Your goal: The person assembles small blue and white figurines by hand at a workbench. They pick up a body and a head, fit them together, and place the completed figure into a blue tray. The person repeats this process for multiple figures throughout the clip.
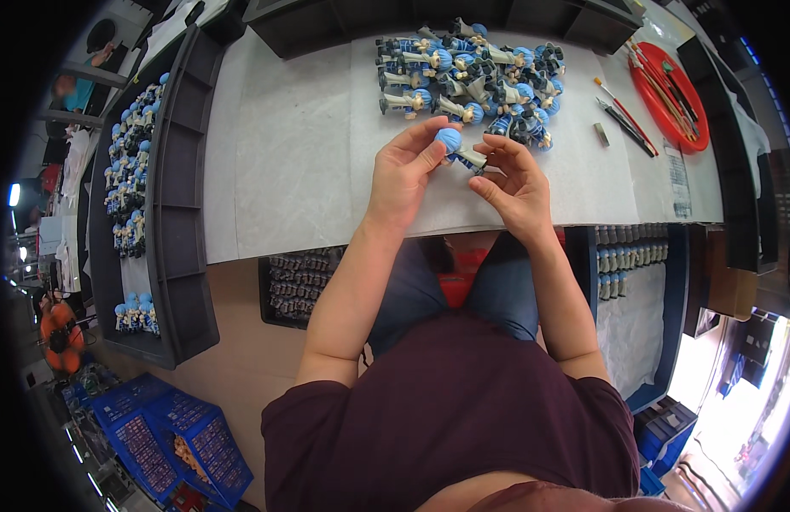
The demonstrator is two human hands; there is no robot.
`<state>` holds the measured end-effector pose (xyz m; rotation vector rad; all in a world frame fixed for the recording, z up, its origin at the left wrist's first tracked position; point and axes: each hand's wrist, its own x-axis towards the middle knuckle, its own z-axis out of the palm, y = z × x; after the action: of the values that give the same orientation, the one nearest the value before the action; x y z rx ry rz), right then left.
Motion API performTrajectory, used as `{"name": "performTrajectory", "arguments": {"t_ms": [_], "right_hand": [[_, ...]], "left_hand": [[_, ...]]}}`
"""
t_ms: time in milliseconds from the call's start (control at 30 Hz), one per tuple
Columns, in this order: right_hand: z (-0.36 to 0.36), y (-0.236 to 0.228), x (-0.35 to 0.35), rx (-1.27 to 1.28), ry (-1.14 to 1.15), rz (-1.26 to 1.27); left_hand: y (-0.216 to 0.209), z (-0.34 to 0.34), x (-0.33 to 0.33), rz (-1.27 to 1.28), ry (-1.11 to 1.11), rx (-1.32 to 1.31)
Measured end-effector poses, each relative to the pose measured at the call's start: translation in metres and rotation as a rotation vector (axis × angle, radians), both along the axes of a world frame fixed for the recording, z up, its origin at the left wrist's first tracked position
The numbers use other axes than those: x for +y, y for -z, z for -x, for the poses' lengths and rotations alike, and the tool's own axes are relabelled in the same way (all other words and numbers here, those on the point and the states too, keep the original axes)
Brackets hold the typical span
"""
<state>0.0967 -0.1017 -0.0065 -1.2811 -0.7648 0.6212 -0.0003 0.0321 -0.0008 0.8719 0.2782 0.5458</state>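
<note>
A small figurine (pixel 468 159) with a round blue head and a pale body is held above the near part of the white-covered table. My left hand (pixel 405 164) pinches it at the head end, thumb and fingers closed on it. The fingers of my right hand (pixel 516 181) are curled around the figurine's lower end, thumb and fingertips close to it; whether they press on it is hard to tell. Just beyond my hands lies a heap of similar blue-haired figurines (pixel 463 72), piled in rough rows, most on their sides.
A red oval tray (pixel 700 135) with brushes stands at the right, with loose brushes (pixel 627 126) and a small grey block (pixel 601 134) beside it. Dark crates (pixel 177 188) flank the table at left, and another (pixel 327 26) borders its back. Below right, a blue-rimmed tray (pixel 659 341) holds figurine rows.
</note>
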Motion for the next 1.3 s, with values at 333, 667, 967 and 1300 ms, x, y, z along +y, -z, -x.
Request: {"name": "performTrajectory", "arguments": {"t_ms": [333, 667, 967, 1300], "right_hand": [[-0.001, 0.001, 0.001, 0.019, -0.001, -0.031], [0.0, 0.003, 0.0, 0.008, 0.058, -0.052], [-0.001, 0.004, -0.002, -0.08, 0.069, -0.098], [0.005, 0.005, 0.002, -0.271, 0.253, -0.014]], "left_hand": [[0.001, 0.001, 0.002, -0.038, 0.034, -0.042], [-0.006, 0.001, -0.001, -0.004, 0.065, -0.016], [0.001, 0.001, -0.001, -0.088, 0.049, -0.069], [0.001, 0.001, -0.003, -0.206, 0.14, -0.173]]}}
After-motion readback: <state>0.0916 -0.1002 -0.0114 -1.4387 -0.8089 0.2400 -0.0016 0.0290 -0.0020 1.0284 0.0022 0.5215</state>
